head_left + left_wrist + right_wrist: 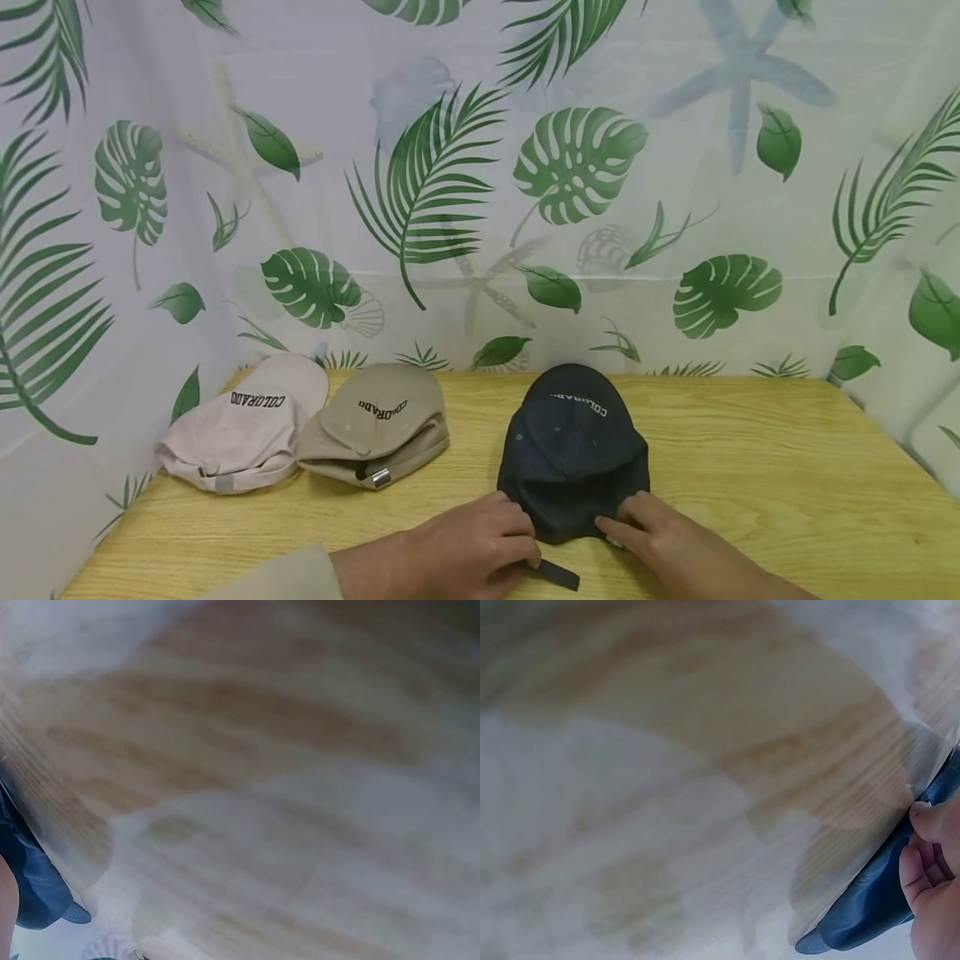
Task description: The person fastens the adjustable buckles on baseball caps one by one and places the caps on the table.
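A navy baseball cap [573, 442] with light "COLORADO" lettering sits on the table, brim away from me and back opening towards me. My left hand [476, 546] grips the cap's back edge on the left side, and a loose dark strap [557, 574] sticks out from under its fingers. On the opposite side, my right hand [667, 533] pinches the back edge between thumb and fingers, by a small shiny piece. The right wrist view shows the thumb and curled fingers [934, 870] on the cap [874, 892]. Only part of the cap [34, 877] enters the left wrist view.
To the left on the wood-grain table [750, 467] lie a khaki cap [382, 417] with a metal buckle and a pale pink cap [232, 433], side by side. A leaf-printed curtain [465, 208] stands behind the table and along its sides.
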`<state>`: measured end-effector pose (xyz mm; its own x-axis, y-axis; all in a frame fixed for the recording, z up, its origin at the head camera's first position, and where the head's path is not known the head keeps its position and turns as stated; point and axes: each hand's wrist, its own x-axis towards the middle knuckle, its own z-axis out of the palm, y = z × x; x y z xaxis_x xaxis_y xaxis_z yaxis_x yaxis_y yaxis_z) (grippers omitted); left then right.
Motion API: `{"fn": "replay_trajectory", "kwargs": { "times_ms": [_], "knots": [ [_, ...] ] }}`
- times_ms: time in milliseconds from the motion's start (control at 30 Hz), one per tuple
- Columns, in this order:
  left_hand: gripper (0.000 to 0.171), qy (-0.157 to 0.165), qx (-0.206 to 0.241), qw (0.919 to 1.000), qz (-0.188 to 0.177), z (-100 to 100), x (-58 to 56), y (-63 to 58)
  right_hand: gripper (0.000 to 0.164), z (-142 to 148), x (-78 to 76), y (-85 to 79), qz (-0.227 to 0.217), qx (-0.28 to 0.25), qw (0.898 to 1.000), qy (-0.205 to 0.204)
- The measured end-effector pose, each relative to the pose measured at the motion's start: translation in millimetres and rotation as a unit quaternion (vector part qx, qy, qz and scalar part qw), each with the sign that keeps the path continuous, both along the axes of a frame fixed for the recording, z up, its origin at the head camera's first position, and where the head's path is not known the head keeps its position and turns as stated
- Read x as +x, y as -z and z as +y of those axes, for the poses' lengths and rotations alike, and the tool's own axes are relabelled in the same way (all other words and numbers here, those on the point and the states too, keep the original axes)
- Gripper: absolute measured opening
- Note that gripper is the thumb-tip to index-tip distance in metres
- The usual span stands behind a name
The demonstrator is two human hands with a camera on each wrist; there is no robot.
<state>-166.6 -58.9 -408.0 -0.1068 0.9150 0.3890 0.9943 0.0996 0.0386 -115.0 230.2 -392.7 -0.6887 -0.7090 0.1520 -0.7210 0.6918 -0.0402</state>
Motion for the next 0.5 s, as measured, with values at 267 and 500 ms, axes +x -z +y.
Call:
{"fn": "replay_trajectory", "kwargs": {
  "times_ms": [267,500],
  "knots": [
    [0.01,-0.024,0.049,0.9982,0.025,2.5,3.0,-0.5,0.068,-1.5,0.9,-0.8,-0.004,-0.002,1.0,0.022],
    [0.008,-0.032,0.104,0.9916,0.069,3.7,4.4,-1.0,0.033,-3.8,-4.0,1.6,0.083,-0.045,0.995,0.016]
  ]
}}
